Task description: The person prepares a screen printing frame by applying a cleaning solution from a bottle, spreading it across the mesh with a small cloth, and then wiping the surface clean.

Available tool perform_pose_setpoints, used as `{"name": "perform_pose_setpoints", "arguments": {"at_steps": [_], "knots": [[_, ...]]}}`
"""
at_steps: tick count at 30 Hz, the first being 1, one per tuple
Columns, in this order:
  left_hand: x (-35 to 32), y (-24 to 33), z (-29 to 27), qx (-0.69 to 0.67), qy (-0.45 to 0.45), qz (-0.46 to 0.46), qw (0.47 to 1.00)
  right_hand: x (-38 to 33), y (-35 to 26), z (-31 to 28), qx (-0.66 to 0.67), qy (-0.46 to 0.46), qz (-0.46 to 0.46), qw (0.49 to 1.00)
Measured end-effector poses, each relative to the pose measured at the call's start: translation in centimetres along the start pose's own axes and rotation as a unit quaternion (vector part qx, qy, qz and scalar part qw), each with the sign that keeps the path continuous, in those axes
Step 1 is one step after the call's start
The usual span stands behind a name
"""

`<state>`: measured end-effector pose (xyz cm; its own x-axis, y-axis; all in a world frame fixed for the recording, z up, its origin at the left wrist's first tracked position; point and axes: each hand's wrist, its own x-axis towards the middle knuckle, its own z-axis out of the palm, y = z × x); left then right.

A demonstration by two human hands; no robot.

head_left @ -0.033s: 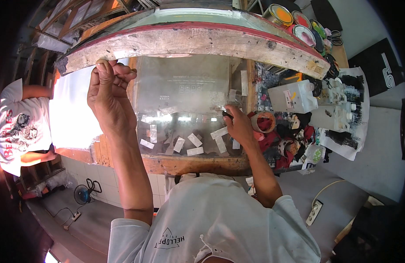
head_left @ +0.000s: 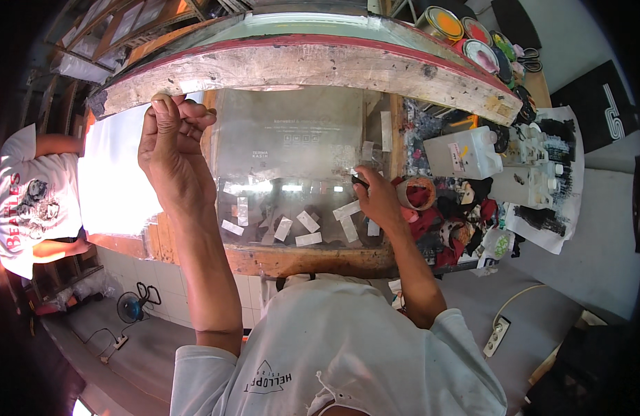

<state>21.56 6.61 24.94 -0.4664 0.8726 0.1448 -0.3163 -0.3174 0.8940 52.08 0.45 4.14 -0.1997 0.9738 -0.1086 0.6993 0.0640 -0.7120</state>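
A wide wooden screen-printing frame (head_left: 299, 66), pale and ink-stained with a red upper edge, is tilted up across the far side. My left hand (head_left: 174, 139) is closed at its lower left edge, thumb and curled fingers against the wood. Below it lies a glass-topped table (head_left: 247, 267) with a wooden border. On the glass is a translucent sheet (head_left: 292, 135) with small white print. My right hand (head_left: 379, 201) rests near the sheet's lower right corner, closed round a small black object (head_left: 360, 182) whose kind I cannot make out. Several white tape strips (head_left: 308, 221) lie nearby.
On the right stand an open pot (head_left: 418, 193), a white plastic jug (head_left: 462, 154) and stained rags (head_left: 458, 239). Paint cans (head_left: 441, 24) and scissors (head_left: 531, 59) are at the far right. Another person (head_left: 42, 194) is on the left, beside a bright white surface (head_left: 119, 173).
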Motion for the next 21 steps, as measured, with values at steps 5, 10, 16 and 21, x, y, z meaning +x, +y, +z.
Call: {"name": "perform_pose_setpoints", "arguments": {"at_steps": [5,10,16,21], "knots": [[0.0,0.0,-0.14,0.005,-0.01,0.004,1.0,0.59,-0.5,-0.47,0.024,-0.014,0.014,1.0],[0.01,-0.15,-0.21,0.006,-0.005,0.003,1.0,0.74,-0.74,-0.66,0.016,-0.016,0.012,1.0],[0.03,-0.16,-0.19,0.008,-0.005,0.003,1.0,0.69,-0.69,-0.52,0.055,-0.009,0.021,0.998],[0.02,-0.15,0.0,0.009,-0.009,0.004,1.0,0.68,-0.24,0.08,0.117,-0.002,0.05,0.992]]}}
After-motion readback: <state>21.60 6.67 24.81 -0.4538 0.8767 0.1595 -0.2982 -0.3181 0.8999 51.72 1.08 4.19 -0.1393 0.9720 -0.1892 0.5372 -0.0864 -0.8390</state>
